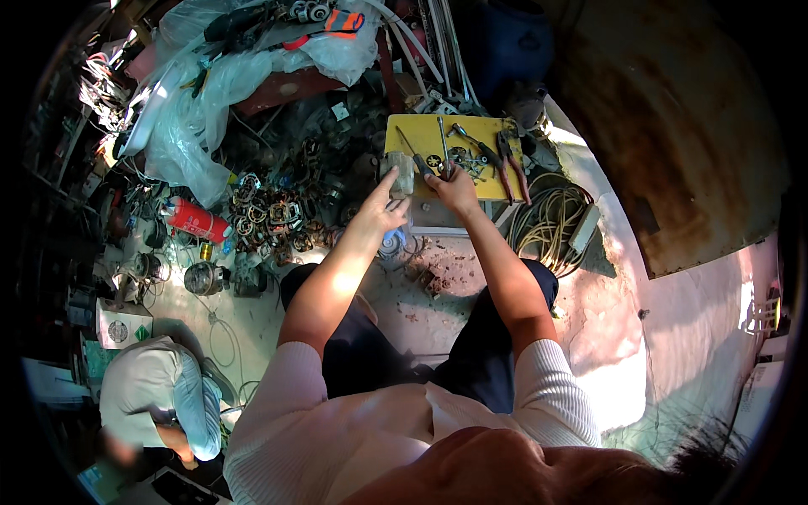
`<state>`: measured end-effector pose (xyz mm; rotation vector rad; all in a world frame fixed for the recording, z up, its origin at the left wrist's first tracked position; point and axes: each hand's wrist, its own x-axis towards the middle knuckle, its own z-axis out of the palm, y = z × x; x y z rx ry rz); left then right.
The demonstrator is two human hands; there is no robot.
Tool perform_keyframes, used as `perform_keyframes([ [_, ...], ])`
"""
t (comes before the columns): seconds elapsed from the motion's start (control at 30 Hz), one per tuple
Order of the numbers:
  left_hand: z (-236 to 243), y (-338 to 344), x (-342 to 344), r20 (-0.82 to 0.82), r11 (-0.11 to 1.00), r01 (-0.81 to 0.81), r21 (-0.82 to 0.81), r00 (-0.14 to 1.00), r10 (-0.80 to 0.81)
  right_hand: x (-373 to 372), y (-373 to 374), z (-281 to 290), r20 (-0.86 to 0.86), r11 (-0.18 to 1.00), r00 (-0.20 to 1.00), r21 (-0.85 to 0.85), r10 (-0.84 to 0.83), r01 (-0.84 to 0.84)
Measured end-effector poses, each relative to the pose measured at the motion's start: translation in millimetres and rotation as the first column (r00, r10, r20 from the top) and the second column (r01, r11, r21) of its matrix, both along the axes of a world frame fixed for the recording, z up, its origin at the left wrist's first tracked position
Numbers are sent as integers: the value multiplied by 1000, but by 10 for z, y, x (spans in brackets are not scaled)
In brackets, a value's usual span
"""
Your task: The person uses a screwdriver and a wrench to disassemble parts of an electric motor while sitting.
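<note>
My left hand (pixel 383 204) is at the near left corner of a yellow board (pixel 410 124), its fingers set against a worn grey block (pixel 401 172). The block seems gripped between thumb and fingers, though its lower side is hidden. Over the board's near edge, my right hand (pixel 455 190) is closed around a long metal-shafted hand tool (pixel 442 137) that points away from me. A dark-handled screwdriver (pixel 421 164) lies by that hand's thumb tip. Right of it on the board are a hammer (pixel 475 145), red-handled pliers (pixel 510 164) and small round metal parts (pixel 463 160).
A coiled cable (pixel 543 223) lies right of the board. To the left are piled copper-wound parts (pixel 269 215), a red cylinder (pixel 196 220) and plastic sheeting (pixel 210 93). Another person (pixel 156 391) is bent over at lower left. A rusty metal sheet (pixel 673 135) stands at right.
</note>
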<state>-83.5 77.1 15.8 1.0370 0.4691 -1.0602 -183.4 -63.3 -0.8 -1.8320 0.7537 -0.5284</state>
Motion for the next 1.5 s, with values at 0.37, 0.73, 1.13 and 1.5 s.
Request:
perform_keyframes([
  [0.37,135,-29,47,144,969,175,175,969,-201,91,-254,-263,128,994,992,106,-7,-7],
  [0.73,63,182,80,749,970,-120,213,657,-83,-175,-134,276,182,990,976,52,122,-134],
  [1.13,561,375,376,446,827,-438,353,-699,-560,-321,109,644,230,850,893,286,386,-441],
  [1.5,496,315,858,997,998,-62,14,72,-10,-90,-176,465,140,961,989,278,-53,12],
])
